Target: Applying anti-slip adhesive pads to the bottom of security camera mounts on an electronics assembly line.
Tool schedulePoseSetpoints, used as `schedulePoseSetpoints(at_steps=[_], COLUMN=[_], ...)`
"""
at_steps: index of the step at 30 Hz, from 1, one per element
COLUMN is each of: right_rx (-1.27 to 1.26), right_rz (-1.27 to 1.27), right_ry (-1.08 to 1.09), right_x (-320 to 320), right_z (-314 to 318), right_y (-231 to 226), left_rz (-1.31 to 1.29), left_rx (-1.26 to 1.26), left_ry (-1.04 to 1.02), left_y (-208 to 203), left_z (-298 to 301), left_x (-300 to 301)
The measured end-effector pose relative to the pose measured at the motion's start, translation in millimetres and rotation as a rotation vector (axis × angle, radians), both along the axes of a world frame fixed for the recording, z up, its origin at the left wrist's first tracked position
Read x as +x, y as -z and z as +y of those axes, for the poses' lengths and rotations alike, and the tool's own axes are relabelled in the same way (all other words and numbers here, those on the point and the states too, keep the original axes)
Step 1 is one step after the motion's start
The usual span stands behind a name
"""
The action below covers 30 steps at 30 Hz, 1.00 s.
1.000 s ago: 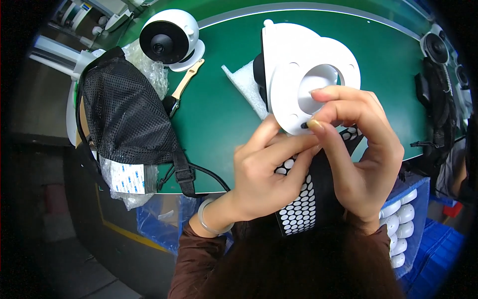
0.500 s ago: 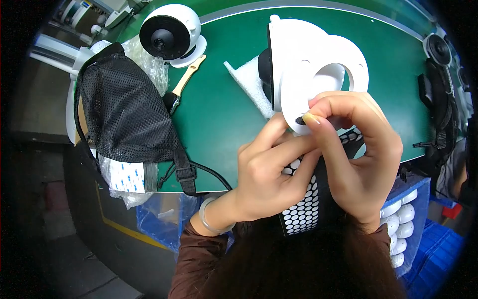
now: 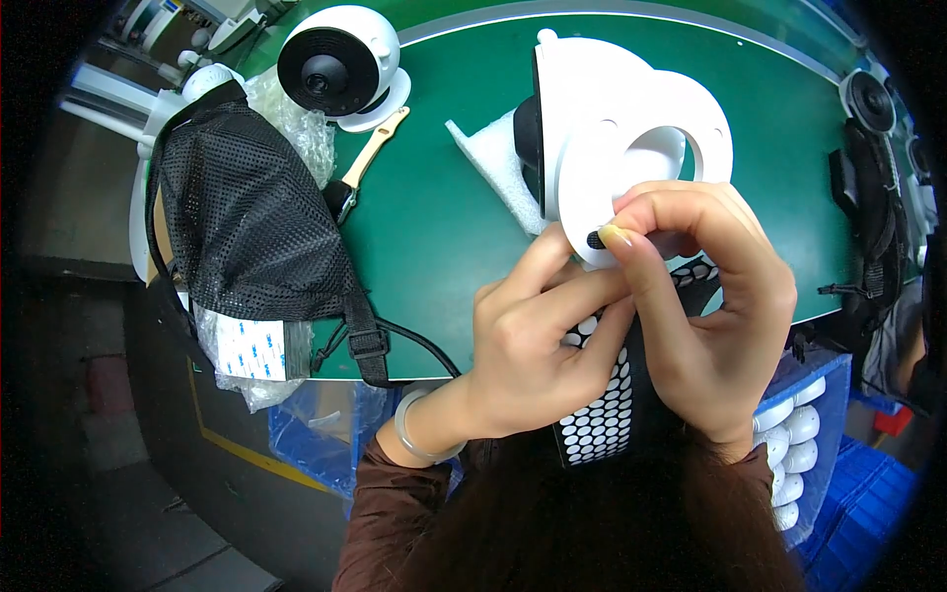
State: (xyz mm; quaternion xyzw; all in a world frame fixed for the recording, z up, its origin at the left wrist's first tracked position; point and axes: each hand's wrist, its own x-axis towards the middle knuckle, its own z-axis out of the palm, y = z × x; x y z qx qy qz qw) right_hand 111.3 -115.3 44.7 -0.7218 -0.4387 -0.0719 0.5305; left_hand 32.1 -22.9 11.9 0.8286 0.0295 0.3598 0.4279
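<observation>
A white dome camera with a ring-shaped base and a black lens front lies on its side at the middle of the table, on white foam. On the base's near end sits a small black round pad. My right hand pinches at this pad, thumb and forefinger pressed together. Just left of it, my left hand is closed, with a forefinger against the base's edge. A black sheet of round white dots hangs under the hands, and the left fingers grip it. The fingertips partly hide one another.
At the back left stands another white camera, beside a beige-handled brush. A black mesh bag lies on bubble wrap and a printed packet. At the lower right, a blue-lined bin holds several white domes. Black straps line the right edge.
</observation>
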Motion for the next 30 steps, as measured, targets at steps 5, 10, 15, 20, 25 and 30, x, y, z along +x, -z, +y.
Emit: schedulePoseSetpoints(at_steps=[5,10,15,20,25,30], right_rx=[0.006,0.28,-0.239,-0.104,0.117,0.269], right_rz=[0.028,0.116,0.082,0.227,0.382,0.714], right_ry=[-0.004,0.099,-0.138,-0.15,-0.19,-0.38], right_x=[2.1,9.2,7.2,11.5,17.3,14.9], right_z=[2.0,-8.2,-51.1,-48.8,-38.1,-46.5], right_y=[2.6,2.0,-3.4,16.5,27.9,18.9], left_rz=[0.02,0.116,0.213,0.081,0.002,-0.032], left_rx=[0.059,-0.029,-0.042,0.146,-0.155,0.362], left_ry=[-0.006,0.055,0.09,0.022,0.011,-0.181], left_y=[-3.9,-11.4,-20.0,-22.7,-13.2,-24.0], left_z=[2.3,1.1,8.7,13.7,25.8,13.3], left_x=[-1.3,-10.5,-30.5,-10.7,-11.0,-38.8])
